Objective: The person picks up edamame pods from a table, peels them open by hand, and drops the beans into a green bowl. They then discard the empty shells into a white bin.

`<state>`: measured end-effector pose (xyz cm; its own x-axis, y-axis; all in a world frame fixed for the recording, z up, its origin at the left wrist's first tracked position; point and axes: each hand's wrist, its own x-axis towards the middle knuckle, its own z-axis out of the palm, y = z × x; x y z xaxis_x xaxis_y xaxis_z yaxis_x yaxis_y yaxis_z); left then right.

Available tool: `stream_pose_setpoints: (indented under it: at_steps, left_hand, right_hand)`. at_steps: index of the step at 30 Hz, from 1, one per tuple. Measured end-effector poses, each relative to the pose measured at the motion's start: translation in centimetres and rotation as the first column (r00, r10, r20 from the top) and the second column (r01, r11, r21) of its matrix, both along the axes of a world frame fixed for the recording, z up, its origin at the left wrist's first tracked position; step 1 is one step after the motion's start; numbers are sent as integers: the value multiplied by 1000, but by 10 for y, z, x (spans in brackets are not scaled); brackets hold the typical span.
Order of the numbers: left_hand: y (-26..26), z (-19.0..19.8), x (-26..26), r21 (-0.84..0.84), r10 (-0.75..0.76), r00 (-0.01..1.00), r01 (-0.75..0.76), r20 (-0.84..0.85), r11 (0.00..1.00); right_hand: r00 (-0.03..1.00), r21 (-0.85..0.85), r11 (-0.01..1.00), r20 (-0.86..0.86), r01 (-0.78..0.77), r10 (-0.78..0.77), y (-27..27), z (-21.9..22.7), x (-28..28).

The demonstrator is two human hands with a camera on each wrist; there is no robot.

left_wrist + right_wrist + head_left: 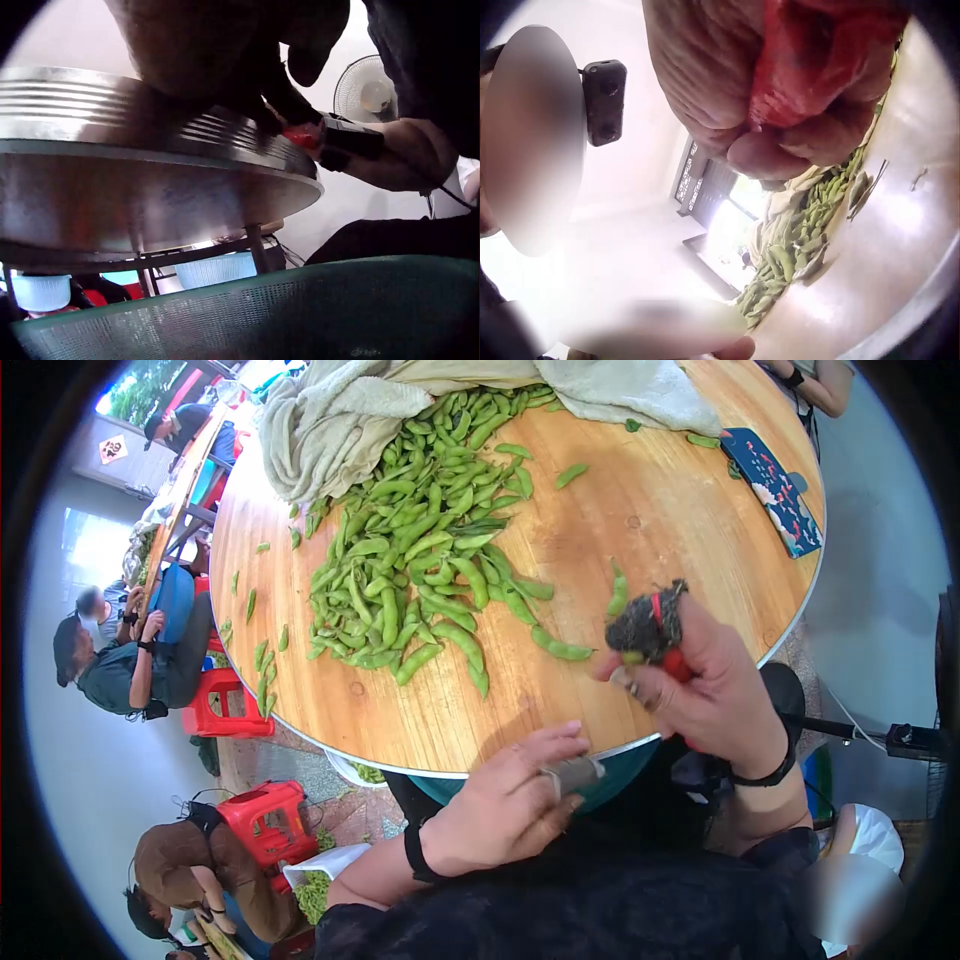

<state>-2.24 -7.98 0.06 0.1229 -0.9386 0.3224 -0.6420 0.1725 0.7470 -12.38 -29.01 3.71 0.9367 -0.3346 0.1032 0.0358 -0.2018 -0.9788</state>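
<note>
My right hand (715, 685) is raised over the table's near right, its thumb and fingers pinching what looks like a green soybean pod (632, 657). Dark grey fuzzy cloth (645, 628) with a red band covers the finger above it. Red wrapping (799, 75) shows inside the curled fingers in the right wrist view. At the near table edge my left hand (505, 800) is held with fingers loosely extended, a grey wrap (570, 774) around one finger and no pod visible in it. A large heap of soybean pods (410, 570) lies left of the right hand.
The round wooden table (650, 490) bears a bundled pale cloth (330, 430) behind the heap and a dark patterned case (772, 492) at right. A green basket (225, 315) sits under the near edge. Other people and red stools (225, 705) are at left.
</note>
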Motion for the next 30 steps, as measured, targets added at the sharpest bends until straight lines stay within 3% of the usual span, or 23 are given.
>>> stream_pose_setpoints:
  at_steps: [1, 2, 4, 5, 7, 9, 10, 13, 15, 17, 19, 20, 24, 26, 27, 29, 30]
  left_hand:
    - [1, 1, -2, -4, -1, 1000, 1, -2, 1000]
    - [2, 3, -5, 31, 97, 990, -94, -101, 995]
    - [5, 7, -10, 124, 287, 914, -261, -286, 957]
    - [5, 10, -11, 118, 281, 914, -257, -294, 959]
    - [5, 14, -9, 181, 247, 836, -179, -491, 967]
    - [6, 8, -11, 122, 233, 847, -199, -478, 972]
    - [9, 8, -12, 139, 246, 852, -205, -462, 969]
    - [15, 6, -16, 107, 269, 867, -247, -419, 963]
    - [21, 6, -16, 221, 287, 872, -213, -396, 952]
    - [23, 3, -15, 201, 267, 900, -207, -344, 957]
    - [17, 8, -24, 180, 339, 686, -294, -644, 938]
    - [15, 2, -28, 80, 274, 613, -325, -741, 942]
    - [16, 7, -29, 24, 250, 559, -380, -791, 925]
    - [25, 6, -24, 134, 208, 606, -165, -768, 977]
    - [26, 5, -25, 129, 206, 607, -168, -768, 977]
    - [28, 2, -27, 113, 256, 601, -264, -757, 958]
    - [32, 3, -25, 111, 256, 600, -268, -758, 957]
  right_hand:
    - [998, 59, 997, -53, -43, 46, 5, 6, -3]
    - [983, 249, 966, -151, -64, 104, 10, 12, -5]
    - [983, 308, 942, -81, -130, 162, 27, 5, -8]
    - [976, 364, 910, -7, -200, 217, 36, -2, -9]
    - [987, 361, 919, 31, -157, 157, 55, -16, -7]
    - [957, 186, 973, 279, -138, 83, 66, -28, -4]
    - [977, 352, 922, 187, -161, 100, 71, -21, -10]
    - [994, 409, 906, 55, -108, 93, 80, -10, -17]
    - [994, 421, 904, 96, -80, 43, 90, -13, -15]
    - [991, 431, 901, 132, -53, -6, 97, -11, -15]
    - [988, 513, 857, 148, -44, -38, 98, -7, -16]
    - [984, 524, 847, 176, -84, -12, 98, -6, -17]
    - [984, 551, 828, 175, -106, 10, 106, -4, -15]
    - [989, 540, 839, 144, -65, -17, 110, -6, -13]
    - [989, 536, 842, 145, -68, -13, 111, -5, -14]
    - [999, 379, 925, 28, 10, -22, 112, -3, -16]
    - [994, 312, 948, 62, 72, -95, 112, -6, -14]
